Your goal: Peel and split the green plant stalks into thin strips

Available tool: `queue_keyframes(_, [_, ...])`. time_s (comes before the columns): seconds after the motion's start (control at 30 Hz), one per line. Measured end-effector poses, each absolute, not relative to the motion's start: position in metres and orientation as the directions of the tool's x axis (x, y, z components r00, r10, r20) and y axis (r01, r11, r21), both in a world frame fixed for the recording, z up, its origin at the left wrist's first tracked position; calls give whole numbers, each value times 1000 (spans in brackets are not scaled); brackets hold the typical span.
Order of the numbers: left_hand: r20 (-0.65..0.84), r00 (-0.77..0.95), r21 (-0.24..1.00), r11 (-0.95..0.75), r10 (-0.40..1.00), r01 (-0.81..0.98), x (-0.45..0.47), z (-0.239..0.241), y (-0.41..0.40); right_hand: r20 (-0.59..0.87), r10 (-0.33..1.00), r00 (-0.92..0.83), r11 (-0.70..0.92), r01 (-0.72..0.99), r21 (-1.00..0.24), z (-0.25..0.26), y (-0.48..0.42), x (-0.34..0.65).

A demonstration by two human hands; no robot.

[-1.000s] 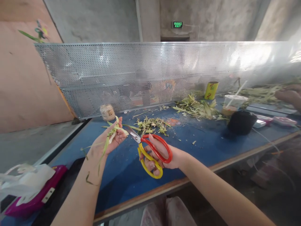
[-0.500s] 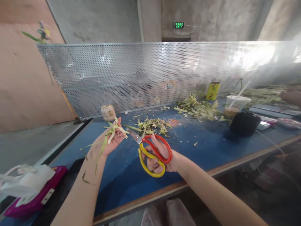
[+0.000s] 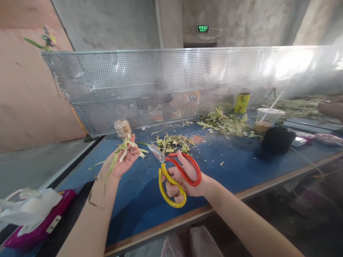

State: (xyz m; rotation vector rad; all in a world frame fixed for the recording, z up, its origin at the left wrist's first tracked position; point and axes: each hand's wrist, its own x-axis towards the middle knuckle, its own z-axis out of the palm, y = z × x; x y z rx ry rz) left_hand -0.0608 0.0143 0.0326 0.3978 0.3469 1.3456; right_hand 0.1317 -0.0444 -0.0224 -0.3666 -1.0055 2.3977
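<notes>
Two hands work above the blue table: the left hand pinches a woven leaf piece, the right hand grips glossy red-and-yellow scissors beside it.

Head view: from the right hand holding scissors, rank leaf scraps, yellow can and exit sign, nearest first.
1. Leaf scraps, just beyond the right hand.
2. Yellow can, farther back, to the right.
3. Exit sign, high up, behind everything.

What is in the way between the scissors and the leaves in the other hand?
Nothing that shows. The right hand holds the scissors, blades pointing at the leaf bundle in the left hand. Only a small open gap above the blue table lies between them.
</notes>
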Motion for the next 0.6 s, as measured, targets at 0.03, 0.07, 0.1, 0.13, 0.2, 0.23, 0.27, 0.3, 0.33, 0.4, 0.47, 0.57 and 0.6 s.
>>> queue_keyframes(0.03, [-27, 182, 457, 174, 983, -872, -60, 34, 13, -41, 539, -841, -593, -344, -728, -23, -45, 132])
queue_keyframes(0.07, [-38, 177, 446, 175, 983, -878, -59, 35, 12, -38, 523, -852, -595, -333, -731, -23, -45, 133])
queue_keyframes(0.1, [-47, 177, 437, 180, 983, -881, -58, 36, 11, -39, 503, -863, -602, -318, -732, -23, -46, 134])
queue_keyframes(0.13, [-52, 181, 431, 186, 982, -883, -58, 36, 11, -44, 486, -873, -609, -302, -733, -23, -46, 134])
queue_keyframes(0.2, [-46, 193, 431, 194, 980, -881, -59, 36, 11, -63, 458, -887, -622, -269, -735, -25, -46, 134])
queue_keyframes(0.23, [-38, 199, 435, 196, 979, -879, -59, 36, 11, -75, 445, -892, -626, -250, -739, -25, -46, 134])
queue_keyframes(0.27, [-29, 207, 439, 198, 978, -876, -59, 35, 11, -87, 431, -898, -627, -229, -745, -26, -45, 133])
queue_keyframes(0.3, [-20, 212, 443, 199, 977, -874, -59, 35, 10, -97, 420, -903, -625, -210, -752, -27, -45, 132])
queue_keyframes(0.33, [-14, 214, 446, 198, 977, -873, -59, 34, 10, -105, 412, -905, -622, -195, -759, -27, -44, 130])
queue_keyframes(0.4, [-20, 226, 451, 211, 974, -867, -58, 33, 9, -109, 419, -901, -608, -190, -771, -27, -41, 127])
queue_keyframes(0.47, [-34, 249, 456, 236, 968, -858, -57, 33, 8, -95, 447, -890, -594, -215, -775, -25, -39, 124])
queue_keyframes(0.57, [-51, 296, 464, 285, 954, -839, -55, 33, 7, -72, 468, -881, -600, -257, -758, -21, -36, 121])
queue_keyframes(0.6, [-54, 303, 466, 293, 951, -835, -55, 33, 6, -63, 475, -878, -606, -274, -746, -20, -36, 121])
